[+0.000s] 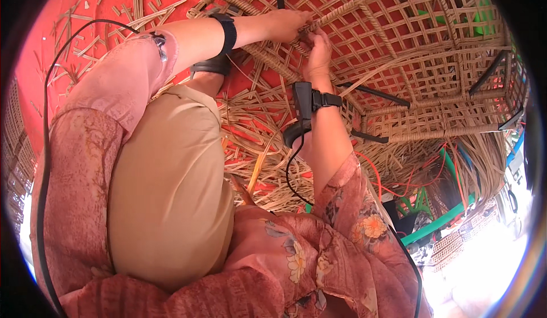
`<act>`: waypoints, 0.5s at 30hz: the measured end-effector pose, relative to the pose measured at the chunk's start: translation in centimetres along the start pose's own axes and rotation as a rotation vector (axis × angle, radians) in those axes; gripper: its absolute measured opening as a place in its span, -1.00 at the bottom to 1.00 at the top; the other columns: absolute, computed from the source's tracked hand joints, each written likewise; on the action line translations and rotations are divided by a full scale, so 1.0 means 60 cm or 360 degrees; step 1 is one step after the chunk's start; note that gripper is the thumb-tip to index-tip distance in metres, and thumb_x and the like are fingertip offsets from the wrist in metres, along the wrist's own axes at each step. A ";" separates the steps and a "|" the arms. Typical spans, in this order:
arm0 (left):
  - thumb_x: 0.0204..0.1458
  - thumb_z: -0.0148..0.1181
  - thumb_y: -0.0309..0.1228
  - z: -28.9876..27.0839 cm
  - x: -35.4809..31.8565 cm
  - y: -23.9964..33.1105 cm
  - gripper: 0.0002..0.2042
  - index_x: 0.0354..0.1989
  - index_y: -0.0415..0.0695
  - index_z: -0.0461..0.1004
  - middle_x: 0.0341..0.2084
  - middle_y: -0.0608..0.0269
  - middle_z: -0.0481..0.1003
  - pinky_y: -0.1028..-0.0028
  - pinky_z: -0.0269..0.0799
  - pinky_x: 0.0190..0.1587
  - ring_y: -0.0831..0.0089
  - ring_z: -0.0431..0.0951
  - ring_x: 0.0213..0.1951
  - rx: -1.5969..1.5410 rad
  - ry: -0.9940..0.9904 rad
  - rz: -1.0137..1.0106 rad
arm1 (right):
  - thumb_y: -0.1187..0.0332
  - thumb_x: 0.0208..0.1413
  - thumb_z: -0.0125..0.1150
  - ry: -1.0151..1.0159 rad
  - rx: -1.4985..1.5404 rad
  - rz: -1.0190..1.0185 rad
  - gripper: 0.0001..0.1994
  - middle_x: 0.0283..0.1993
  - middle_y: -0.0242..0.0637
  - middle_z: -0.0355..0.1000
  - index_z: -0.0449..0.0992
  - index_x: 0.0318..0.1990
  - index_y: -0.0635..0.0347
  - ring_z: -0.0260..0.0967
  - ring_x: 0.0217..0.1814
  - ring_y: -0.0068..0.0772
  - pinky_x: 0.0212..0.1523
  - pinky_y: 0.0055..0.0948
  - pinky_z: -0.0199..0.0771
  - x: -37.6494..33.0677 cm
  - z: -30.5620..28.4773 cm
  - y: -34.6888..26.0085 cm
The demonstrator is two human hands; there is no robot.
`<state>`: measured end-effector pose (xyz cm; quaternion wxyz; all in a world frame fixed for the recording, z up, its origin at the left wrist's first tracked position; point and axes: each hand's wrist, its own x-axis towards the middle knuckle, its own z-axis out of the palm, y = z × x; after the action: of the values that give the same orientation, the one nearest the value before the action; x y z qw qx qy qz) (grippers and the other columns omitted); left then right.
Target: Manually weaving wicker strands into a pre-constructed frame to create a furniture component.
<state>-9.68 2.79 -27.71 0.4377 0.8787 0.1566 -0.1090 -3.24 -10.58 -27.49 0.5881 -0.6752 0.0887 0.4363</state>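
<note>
A large open-weave wicker basket (393, 44), with frame bars wrapped in cane, leans across the upper right. At its wrapped near corner, my left hand (288, 26) reaches in from the left with fingers closed on the bar. My right hand (319, 50) comes up from below, its fingers pinched against the same spot. The fingertips meet there, and any thin strand between them is too small to make out. A long pale cane strip (427, 62) runs loose across the basket's side. Black strips show at several joints of the frame.
Cut cane scraps (256, 113) litter the red floor covering (45, 73). A bundle of long cane strands (478, 164) lies below the basket at the right, near orange cords and a green tube (439, 224). My bent knee (171, 187) stands between my arms. A black cable runs along my left sleeve.
</note>
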 end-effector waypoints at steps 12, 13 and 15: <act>-0.13 0.12 -0.44 -0.135 -0.112 0.168 -0.86 -0.52 -0.25 0.55 -0.52 -0.05 0.53 0.22 0.47 -0.36 0.08 0.56 -0.42 0.0541 -0.1224 0.0380 | 0.48 -0.11 0.32 -0.0040 -0.0377 -0.0170 -0.76 -0.31 -0.32 0.45 0.43 -0.27 0.34 0.38 -0.33 -0.56 -0.27 -0.54 0.36 -0.001 0.017 -0.002; -0.11 0.13 -0.40 -0.148 -0.118 0.201 -0.84 -0.51 -0.25 0.55 -0.54 -0.02 0.53 0.27 0.47 -0.39 0.14 0.56 -0.47 0.0303 -0.1556 0.0453 | 0.52 -0.12 0.31 -0.0008 -0.0431 -0.0220 -0.76 -0.31 -0.31 0.46 0.43 -0.27 0.35 0.39 -0.32 -0.55 -0.27 -0.55 0.37 0.006 0.005 0.000; -0.07 0.14 -0.33 -0.166 -0.112 0.226 -0.79 -0.50 -0.25 0.55 -0.56 0.02 0.53 0.35 0.47 -0.45 0.26 0.55 -0.54 -0.0155 -0.1965 0.0379 | 0.57 -0.13 0.29 0.0012 -0.0488 -0.0279 -0.76 -0.32 -0.24 0.49 0.43 -0.26 0.40 0.43 -0.27 -0.54 -0.23 -0.59 0.38 0.004 0.003 0.003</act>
<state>-10.36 1.89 -9.59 0.4960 0.6443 -0.2190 -0.5394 -3.29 -10.38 -27.78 0.5136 -0.7638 -0.0359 0.3893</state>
